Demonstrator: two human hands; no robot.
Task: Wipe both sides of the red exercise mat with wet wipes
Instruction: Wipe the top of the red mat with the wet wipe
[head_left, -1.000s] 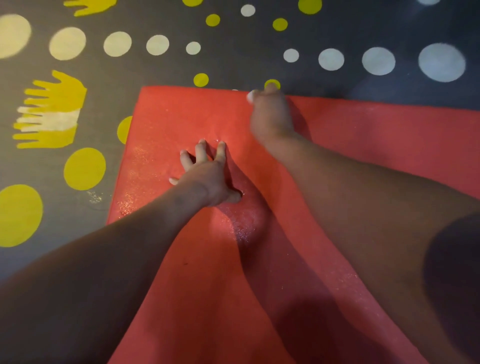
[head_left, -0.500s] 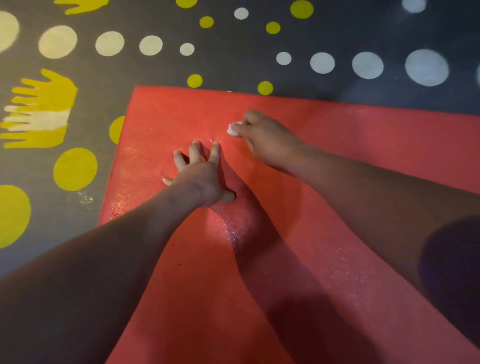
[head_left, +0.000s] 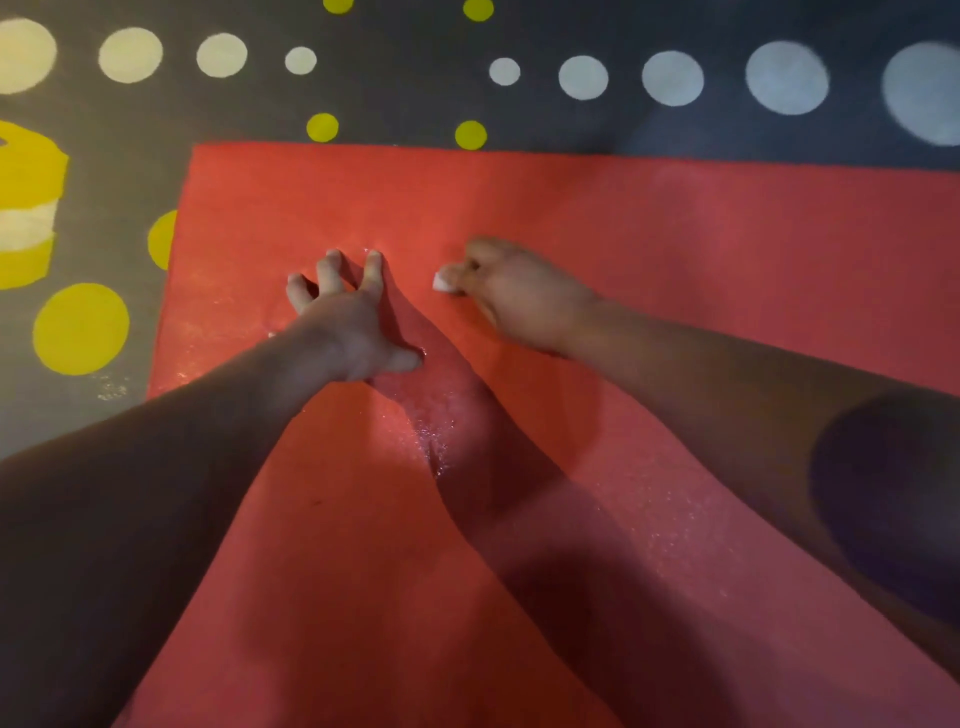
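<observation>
Only a white corner of the wet wipe (head_left: 445, 281) shows, pinched in the right hand (head_left: 519, 299); the left hand (head_left: 345, 325) presses spread fingers on the red mat (head_left: 701, 234).

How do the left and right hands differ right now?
Left hand presses the red mat with fingers spread, holding nothing; right hand has fingers curled round a white wet wipe. Left hand sits nearer the mat's left edge, right hand nearer its middle. Both rest on the mat.

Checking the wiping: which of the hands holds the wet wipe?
The right hand pinches the wet wipe; the left hand rests spread on the red exercise mat.
</observation>
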